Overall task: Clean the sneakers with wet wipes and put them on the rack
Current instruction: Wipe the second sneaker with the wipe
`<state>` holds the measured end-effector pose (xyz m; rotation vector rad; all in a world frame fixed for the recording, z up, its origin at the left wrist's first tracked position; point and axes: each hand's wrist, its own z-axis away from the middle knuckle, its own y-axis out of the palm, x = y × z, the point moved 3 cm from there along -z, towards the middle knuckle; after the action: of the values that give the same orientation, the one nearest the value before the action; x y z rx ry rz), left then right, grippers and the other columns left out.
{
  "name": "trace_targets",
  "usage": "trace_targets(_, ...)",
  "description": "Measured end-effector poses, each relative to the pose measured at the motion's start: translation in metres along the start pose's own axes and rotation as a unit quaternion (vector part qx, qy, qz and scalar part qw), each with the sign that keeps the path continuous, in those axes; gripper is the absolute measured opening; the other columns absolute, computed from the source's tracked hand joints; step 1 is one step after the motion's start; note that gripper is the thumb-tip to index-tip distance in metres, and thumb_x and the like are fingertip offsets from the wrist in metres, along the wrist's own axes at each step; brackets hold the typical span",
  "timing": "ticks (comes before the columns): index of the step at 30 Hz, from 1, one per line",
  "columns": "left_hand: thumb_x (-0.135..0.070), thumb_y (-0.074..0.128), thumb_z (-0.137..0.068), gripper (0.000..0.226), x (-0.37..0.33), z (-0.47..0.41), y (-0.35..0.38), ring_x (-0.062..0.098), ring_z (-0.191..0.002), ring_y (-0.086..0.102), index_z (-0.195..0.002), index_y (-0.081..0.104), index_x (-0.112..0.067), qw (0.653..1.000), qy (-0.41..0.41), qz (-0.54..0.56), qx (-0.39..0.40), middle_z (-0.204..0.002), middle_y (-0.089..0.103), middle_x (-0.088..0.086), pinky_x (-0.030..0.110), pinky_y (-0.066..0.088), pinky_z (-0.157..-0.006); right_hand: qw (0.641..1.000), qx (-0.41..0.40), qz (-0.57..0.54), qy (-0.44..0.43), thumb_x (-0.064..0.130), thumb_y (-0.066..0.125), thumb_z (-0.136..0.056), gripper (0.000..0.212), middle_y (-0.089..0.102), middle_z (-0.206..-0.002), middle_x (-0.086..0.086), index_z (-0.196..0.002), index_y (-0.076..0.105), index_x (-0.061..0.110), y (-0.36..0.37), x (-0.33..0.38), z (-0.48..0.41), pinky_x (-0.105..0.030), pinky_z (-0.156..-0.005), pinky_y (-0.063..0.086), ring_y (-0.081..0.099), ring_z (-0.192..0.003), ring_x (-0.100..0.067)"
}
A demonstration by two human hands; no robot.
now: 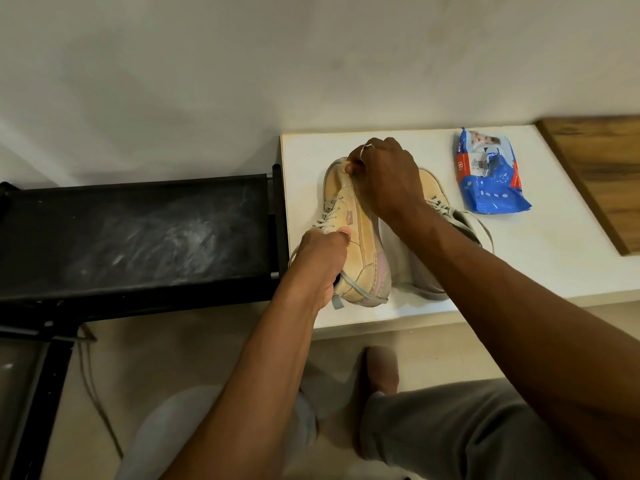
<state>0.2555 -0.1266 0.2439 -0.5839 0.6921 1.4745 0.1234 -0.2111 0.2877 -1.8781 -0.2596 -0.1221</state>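
A tan sneaker (356, 237) with pink heel trim and grey laces lies tilted on its side on the white table (540, 265). My left hand (322, 261) grips it at the opening by the laces. My right hand (384, 178), with a ring on one finger, curls over the toe end; whether a wipe is under its fingers is hidden. The second tan sneaker (433, 192) stands behind my right forearm, mostly covered. A blue wet wipes pack (491, 174) lies on the table to the right. The black rack (138, 233) stands left of the table.
A wooden board (599, 174) lies at the table's right edge. A white wall rises behind. My knees in grey trousers and one bare foot (379, 372) are on the beige floor below. A cord (93, 386) hangs by the rack's leg.
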Motion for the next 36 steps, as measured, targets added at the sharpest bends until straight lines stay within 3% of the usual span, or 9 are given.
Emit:
trace_targets(5,-0.025,0.056,-0.099,0.03,0.0,0.001,0.0,0.025,-0.092,0.069,-0.128,0.06,-0.022,1.0,-0.001,-0.001,-0.007,-0.105,0.071,0.003,0.041,0.061,-0.078,1.0,-0.005,-0.013,0.008,0.023,0.054,-0.095,0.021,0.071,-0.097,-0.006,-0.093,0.074,0.015,0.002,0.0,-0.006,-0.04,-0.072,0.049,0.059,-0.092,-0.032)
trace_targets(13,-0.025,0.054,-0.098,0.028,0.001,0.006,0.0,0.028,-0.094,0.069,-0.125,0.06,-0.022,0.999,-0.009,0.018,-0.028,-0.106,0.07,0.004,0.049,0.06,-0.082,0.998,0.019,-0.019,-0.056,0.026,0.056,-0.097,0.025,0.068,-0.099,-0.008,-0.1,0.073,0.008,-0.005,0.0,0.012,-0.041,-0.072,0.049,0.057,-0.093,-0.03)
trace_targets(20,-0.026,0.054,-0.098,0.025,-0.002,0.011,0.003,0.026,-0.091,0.069,-0.122,0.06,-0.024,1.0,0.001,-0.014,-0.027,-0.101,0.07,0.002,0.046,0.06,-0.083,1.0,0.019,-0.019,-0.015,0.022,0.055,-0.094,0.021,0.069,-0.102,-0.006,-0.096,0.073,0.014,-0.002,0.002,-0.007,-0.042,-0.077,0.051,0.058,-0.098,-0.03)
trace_targets(24,-0.027,0.054,-0.098,0.026,-0.002,0.01,0.003,0.025,-0.091,0.069,-0.123,0.061,-0.025,0.999,0.006,-0.024,-0.026,-0.101,0.071,0.001,0.046,0.06,-0.083,0.999,0.028,-0.016,0.0,0.025,0.056,-0.094,0.022,0.069,-0.099,-0.007,-0.092,0.073,0.012,0.003,0.006,-0.028,-0.041,-0.072,0.052,0.06,-0.092,-0.031)
trace_targets(31,-0.027,0.052,-0.1,0.02,-0.001,0.011,0.003,0.026,-0.094,0.067,-0.118,0.06,-0.028,0.999,0.005,-0.005,-0.042,-0.101,0.069,0.0,0.048,0.059,-0.085,0.997,0.052,-0.049,0.001,0.022,0.059,-0.092,0.017,0.069,-0.096,-0.004,-0.088,0.073,0.013,0.005,0.005,-0.035,-0.034,-0.067,0.048,0.061,-0.089,-0.026)
trace_targets(36,-0.026,0.051,-0.1,0.02,0.0,0.014,0.001,0.027,-0.094,0.068,-0.118,0.061,-0.027,0.999,-0.011,0.021,-0.048,-0.103,0.07,0.001,0.05,0.059,-0.083,0.998,0.049,-0.041,-0.019,0.023,0.055,-0.093,0.021,0.068,-0.095,-0.006,-0.091,0.074,0.014,0.001,0.008,-0.023,-0.038,-0.069,0.052,0.06,-0.091,-0.028)
